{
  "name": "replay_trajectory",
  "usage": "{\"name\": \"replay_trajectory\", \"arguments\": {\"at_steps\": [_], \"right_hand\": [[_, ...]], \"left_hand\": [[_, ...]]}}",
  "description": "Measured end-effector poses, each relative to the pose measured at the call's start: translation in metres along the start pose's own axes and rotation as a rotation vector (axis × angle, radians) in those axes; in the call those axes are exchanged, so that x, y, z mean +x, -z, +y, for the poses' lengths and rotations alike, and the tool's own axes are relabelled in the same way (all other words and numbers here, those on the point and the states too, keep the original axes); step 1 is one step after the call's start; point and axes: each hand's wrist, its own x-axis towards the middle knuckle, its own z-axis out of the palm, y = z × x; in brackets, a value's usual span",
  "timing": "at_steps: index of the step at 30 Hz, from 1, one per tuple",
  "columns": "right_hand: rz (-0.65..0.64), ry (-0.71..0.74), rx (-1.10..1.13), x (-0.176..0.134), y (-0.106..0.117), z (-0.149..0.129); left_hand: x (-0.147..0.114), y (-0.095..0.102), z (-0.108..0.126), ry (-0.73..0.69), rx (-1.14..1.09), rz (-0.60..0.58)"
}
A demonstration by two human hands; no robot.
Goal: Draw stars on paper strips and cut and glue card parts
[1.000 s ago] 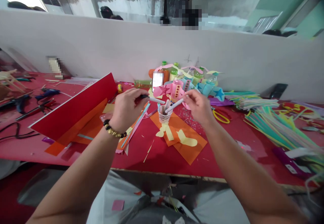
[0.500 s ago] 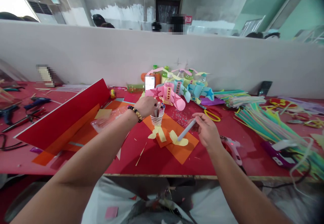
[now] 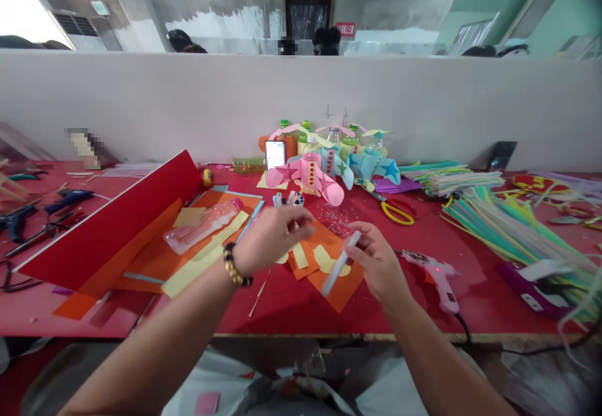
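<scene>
My right hand [image 3: 376,258] grips a pale, slim marker pen [image 3: 339,266], tilted with its lower end over an orange paper sheet [image 3: 339,301]. Yellow paper cut-outs [image 3: 323,258] lie on that sheet, partly behind the pen. My left hand [image 3: 282,233], with a beaded bracelet [image 3: 231,264] on the wrist, hovers to the left of the pen. Its fingers are loosely bent and apart, with nothing seen in them. Just behind it are pens in a cup [image 3: 290,199]; the cup itself is mostly hidden by the hand.
Paper-covered bottle planes [image 3: 312,171] and a phone [image 3: 275,154] stand at the back. Right of my right hand lie a pink glue gun [image 3: 435,272] and yellow-handled scissors [image 3: 397,213]. Pipe cleaners [image 3: 498,228] spread farther right. A plastic bottle [image 3: 202,226] rests on papers at left.
My left hand has come away from the pen cup, toward me and the right hand. The marker pen in my right hand has shifted slightly lower and left.
</scene>
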Motion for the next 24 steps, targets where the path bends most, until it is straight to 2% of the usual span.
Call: {"name": "replay_trajectory", "arguments": {"at_steps": [3,5,7,9,12,17,20,23,24], "right_hand": [[-0.175,-0.132,0.011,-0.019,-0.011,-0.009],[-0.268,-0.242,0.059,-0.03,-0.016,-0.011],[-0.349,-0.336,0.108,-0.039,-0.016,-0.011],[-0.454,-0.427,0.112,-0.045,-0.013,-0.009],[-0.562,-0.527,-0.039,-0.053,-0.008,-0.009],[-0.573,-0.518,-0.328,-0.064,-0.008,-0.027],[-0.567,-0.496,-0.376,-0.071,0.005,-0.042],[-0.423,-0.557,-0.32,-0.079,0.03,-0.05],[-0.365,-0.569,-0.274,-0.081,0.037,-0.05]], "left_hand": [[-0.029,-0.029,0.022,-0.042,-0.239,-0.107],[-0.042,-0.042,0.027,-0.103,-0.34,-0.184],[-0.05,-0.046,0.025,-0.123,-0.391,-0.232],[-0.055,-0.044,0.019,-0.095,-0.368,-0.23],[-0.061,-0.039,0.013,-0.067,-0.226,-0.211],[-0.076,-0.039,0.018,-0.253,0.078,-0.303],[-0.086,-0.025,0.012,-0.323,0.184,-0.242],[-0.097,0.0,-0.004,-0.149,0.214,-0.075],[-0.101,0.006,-0.009,-0.079,0.195,-0.067]]}}
